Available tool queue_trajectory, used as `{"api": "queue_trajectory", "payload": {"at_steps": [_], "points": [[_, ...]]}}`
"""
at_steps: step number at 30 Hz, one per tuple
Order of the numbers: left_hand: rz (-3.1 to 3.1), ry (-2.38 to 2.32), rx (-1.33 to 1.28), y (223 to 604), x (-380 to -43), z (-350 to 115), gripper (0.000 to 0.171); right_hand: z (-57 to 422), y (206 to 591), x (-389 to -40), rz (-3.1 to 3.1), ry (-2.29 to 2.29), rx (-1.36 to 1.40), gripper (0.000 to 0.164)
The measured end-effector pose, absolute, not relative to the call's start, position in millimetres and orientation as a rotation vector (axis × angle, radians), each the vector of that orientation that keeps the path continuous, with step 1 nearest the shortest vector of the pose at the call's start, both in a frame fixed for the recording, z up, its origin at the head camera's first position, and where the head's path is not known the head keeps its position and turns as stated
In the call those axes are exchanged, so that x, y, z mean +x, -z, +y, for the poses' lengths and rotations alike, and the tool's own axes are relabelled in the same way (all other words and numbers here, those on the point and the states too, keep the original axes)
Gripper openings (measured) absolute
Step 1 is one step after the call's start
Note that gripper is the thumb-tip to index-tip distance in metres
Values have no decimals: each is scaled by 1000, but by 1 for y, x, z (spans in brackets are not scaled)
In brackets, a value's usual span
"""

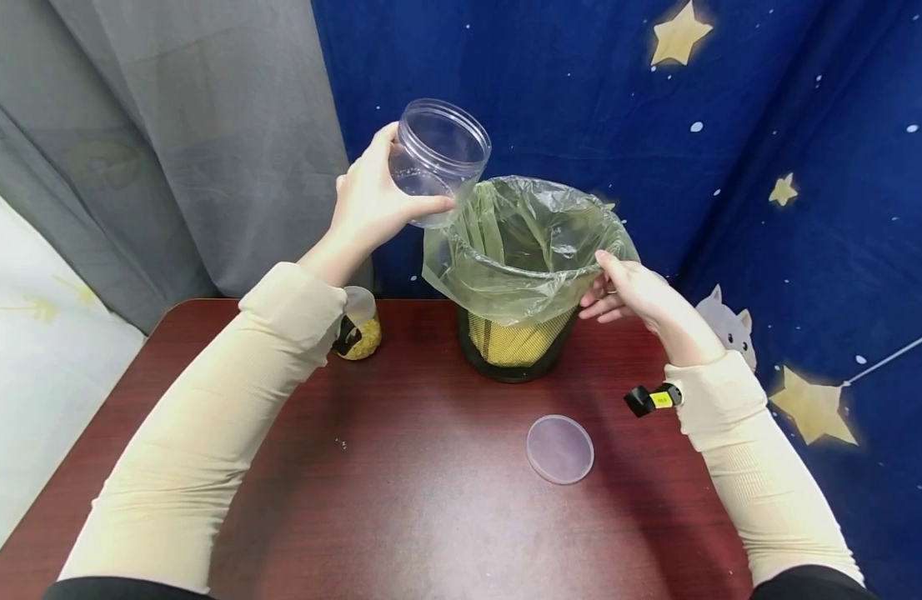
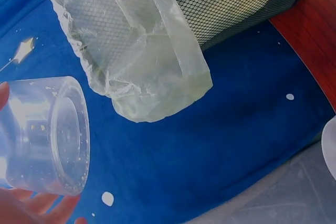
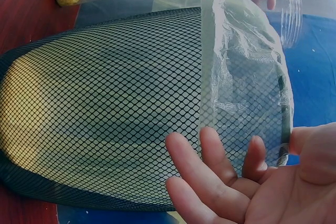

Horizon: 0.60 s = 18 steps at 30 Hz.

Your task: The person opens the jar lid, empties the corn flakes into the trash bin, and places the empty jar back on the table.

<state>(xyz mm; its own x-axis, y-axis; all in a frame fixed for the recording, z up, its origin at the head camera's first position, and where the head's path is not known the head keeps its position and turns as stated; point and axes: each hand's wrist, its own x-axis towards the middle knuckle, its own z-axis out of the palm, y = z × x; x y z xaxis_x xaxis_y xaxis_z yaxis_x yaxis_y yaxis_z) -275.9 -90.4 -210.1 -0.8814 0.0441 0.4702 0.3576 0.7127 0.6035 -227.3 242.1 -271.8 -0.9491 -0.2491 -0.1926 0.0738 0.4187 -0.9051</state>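
My left hand (image 1: 374,200) grips a clear plastic jar (image 1: 442,158) without a lid, held at a tilt just above the left side of the bin. In the left wrist view a few small crumbs cling inside the jar (image 2: 44,135). A black mesh trash bin (image 3: 121,108) stands on the table, lined with a pale green plastic bag (image 1: 521,283) folded over its rim. At the right of that rim, my right hand (image 1: 633,292) pinches it, thumb over the edge and fingers outside. Yellow material (image 1: 513,342) shows through the mesh near the bottom.
A flat, round clear lid (image 1: 560,450) lies on the dark red table (image 1: 431,500). Left of the bin is another clear container (image 1: 361,325) with yellow bits in it. A few white crumbs (image 1: 342,444) lie on the tabletop. Blue and grey curtains hang behind.
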Motion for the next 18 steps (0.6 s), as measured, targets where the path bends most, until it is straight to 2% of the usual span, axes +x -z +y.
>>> {"api": "queue_trajectory", "payload": {"at_steps": [18], "points": [[-2497,1184,-172,214,-273,-125,101,240,271,-229,2403,1534,-147,51]]}}
